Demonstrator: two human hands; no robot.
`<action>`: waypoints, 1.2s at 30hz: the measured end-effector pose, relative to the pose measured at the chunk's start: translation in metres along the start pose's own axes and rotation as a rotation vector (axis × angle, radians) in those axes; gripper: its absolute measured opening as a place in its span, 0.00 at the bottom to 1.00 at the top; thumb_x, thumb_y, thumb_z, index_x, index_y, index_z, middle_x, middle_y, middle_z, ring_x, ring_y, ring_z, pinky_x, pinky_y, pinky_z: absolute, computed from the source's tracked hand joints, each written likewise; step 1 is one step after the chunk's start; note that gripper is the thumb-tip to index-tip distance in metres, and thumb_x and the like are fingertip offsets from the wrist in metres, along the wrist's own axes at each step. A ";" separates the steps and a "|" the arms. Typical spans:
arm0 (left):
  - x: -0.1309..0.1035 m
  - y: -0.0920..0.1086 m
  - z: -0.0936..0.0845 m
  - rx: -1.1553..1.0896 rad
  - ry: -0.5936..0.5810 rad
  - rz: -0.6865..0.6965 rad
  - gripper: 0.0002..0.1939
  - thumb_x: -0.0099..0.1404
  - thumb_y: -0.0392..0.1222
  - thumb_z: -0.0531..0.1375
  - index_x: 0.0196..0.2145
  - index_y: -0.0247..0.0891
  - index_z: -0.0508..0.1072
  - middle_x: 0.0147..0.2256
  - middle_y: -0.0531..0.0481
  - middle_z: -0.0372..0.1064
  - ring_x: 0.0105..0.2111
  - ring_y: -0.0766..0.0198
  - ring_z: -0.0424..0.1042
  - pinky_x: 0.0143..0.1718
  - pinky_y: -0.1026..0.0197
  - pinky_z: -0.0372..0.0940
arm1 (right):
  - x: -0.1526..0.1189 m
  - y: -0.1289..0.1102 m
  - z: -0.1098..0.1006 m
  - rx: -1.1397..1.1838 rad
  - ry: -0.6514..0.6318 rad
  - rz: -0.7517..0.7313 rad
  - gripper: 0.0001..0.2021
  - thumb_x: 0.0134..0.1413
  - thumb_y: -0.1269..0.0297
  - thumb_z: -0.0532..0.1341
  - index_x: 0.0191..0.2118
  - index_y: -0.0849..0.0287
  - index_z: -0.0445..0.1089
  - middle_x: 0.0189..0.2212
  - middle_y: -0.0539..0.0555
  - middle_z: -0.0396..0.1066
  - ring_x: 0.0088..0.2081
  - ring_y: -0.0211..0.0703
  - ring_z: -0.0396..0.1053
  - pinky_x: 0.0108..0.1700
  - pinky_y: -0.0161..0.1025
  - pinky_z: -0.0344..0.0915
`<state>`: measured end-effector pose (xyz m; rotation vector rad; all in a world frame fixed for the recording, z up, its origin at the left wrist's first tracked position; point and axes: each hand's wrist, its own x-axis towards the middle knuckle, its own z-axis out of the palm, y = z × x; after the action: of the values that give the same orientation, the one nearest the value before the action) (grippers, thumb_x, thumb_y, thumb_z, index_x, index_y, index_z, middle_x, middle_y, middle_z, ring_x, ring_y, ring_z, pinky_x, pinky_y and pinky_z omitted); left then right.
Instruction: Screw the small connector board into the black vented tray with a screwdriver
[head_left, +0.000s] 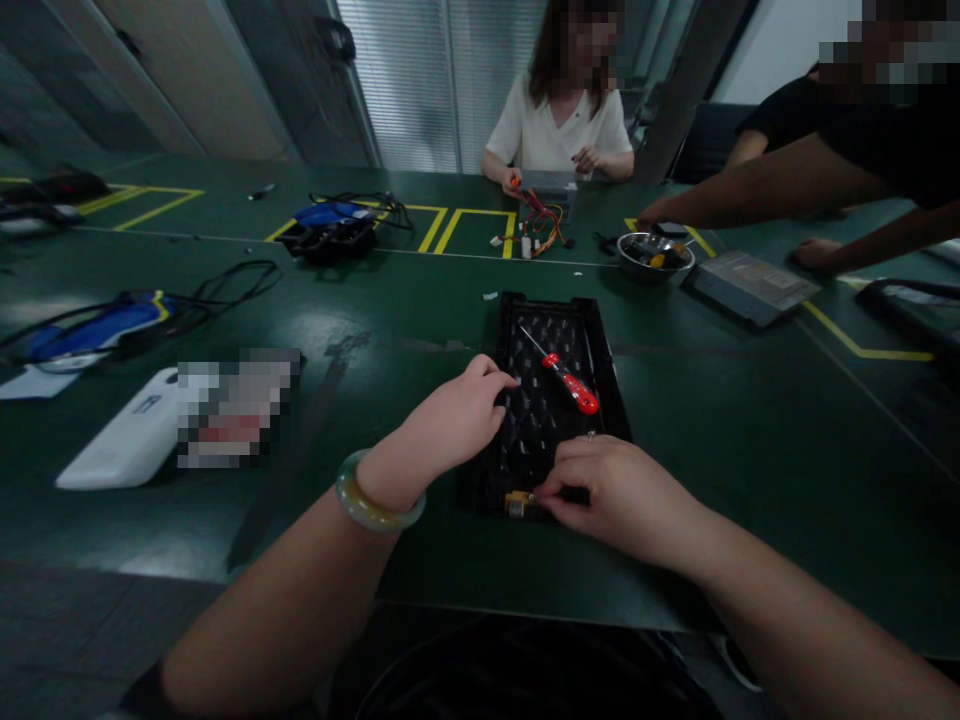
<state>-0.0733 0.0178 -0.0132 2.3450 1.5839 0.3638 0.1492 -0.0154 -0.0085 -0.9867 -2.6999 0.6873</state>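
Observation:
A black rectangular tray-like part (pixel 534 430) with a patterned inside lies on the green table. A red-handled screwdriver (pixel 571 384) rests in it, its shaft toward the far left. My left hand (pixel 466 408) is over the tray's left edge, thumb and fingers apart, with nothing seen between them. At the near end, my right hand (pixel 600 490) pinches the right end of a small yellow-brown piece (pixel 516 503) with a metallic part. A green bangle (pixel 375 500) circles my left wrist.
White casing (pixel 124 430) and blue tool with cable (pixel 97 330) lie left. Beyond are a black-and-blue bundle (pixel 330 225), metal bowl (pixel 654 262) and grey metal box (pixel 754 285). A person across handles a box with wires (pixel 547 200); another person's arms (pixel 780 190) reach in from the right.

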 end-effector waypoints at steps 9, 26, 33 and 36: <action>0.003 0.002 0.001 -0.042 0.012 0.012 0.16 0.68 0.38 0.56 0.51 0.38 0.74 0.51 0.47 0.63 0.44 0.61 0.71 0.55 0.56 0.64 | -0.007 0.009 -0.019 0.010 -0.036 0.018 0.04 0.60 0.60 0.63 0.37 0.48 0.77 0.34 0.44 0.75 0.38 0.37 0.71 0.45 0.39 0.63; 0.004 0.010 0.011 0.042 -0.009 0.077 0.09 0.65 0.43 0.60 0.36 0.42 0.80 0.41 0.48 0.67 0.44 0.56 0.62 0.51 0.51 0.62 | 0.014 0.065 -0.008 -0.287 0.416 0.405 0.22 0.55 0.53 0.64 0.54 0.57 0.73 0.45 0.58 0.71 0.46 0.57 0.63 0.51 0.56 0.62; 0.010 0.005 0.014 -0.046 -0.006 0.086 0.07 0.64 0.41 0.61 0.35 0.41 0.80 0.39 0.47 0.67 0.42 0.55 0.64 0.48 0.52 0.62 | 0.016 0.068 -0.008 -0.210 0.472 0.366 0.19 0.57 0.60 0.62 0.53 0.59 0.73 0.44 0.58 0.71 0.45 0.52 0.64 0.51 0.52 0.63; 0.013 0.003 0.014 -0.078 0.007 0.090 0.07 0.64 0.41 0.61 0.35 0.40 0.80 0.39 0.47 0.67 0.43 0.55 0.65 0.47 0.52 0.63 | 0.019 0.069 -0.008 -0.188 0.495 0.363 0.18 0.56 0.61 0.62 0.52 0.59 0.74 0.43 0.58 0.71 0.43 0.52 0.65 0.50 0.51 0.63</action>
<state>-0.0604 0.0276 -0.0244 2.3627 1.4439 0.4460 0.1763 0.0460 -0.0348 -1.4865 -2.1994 0.1958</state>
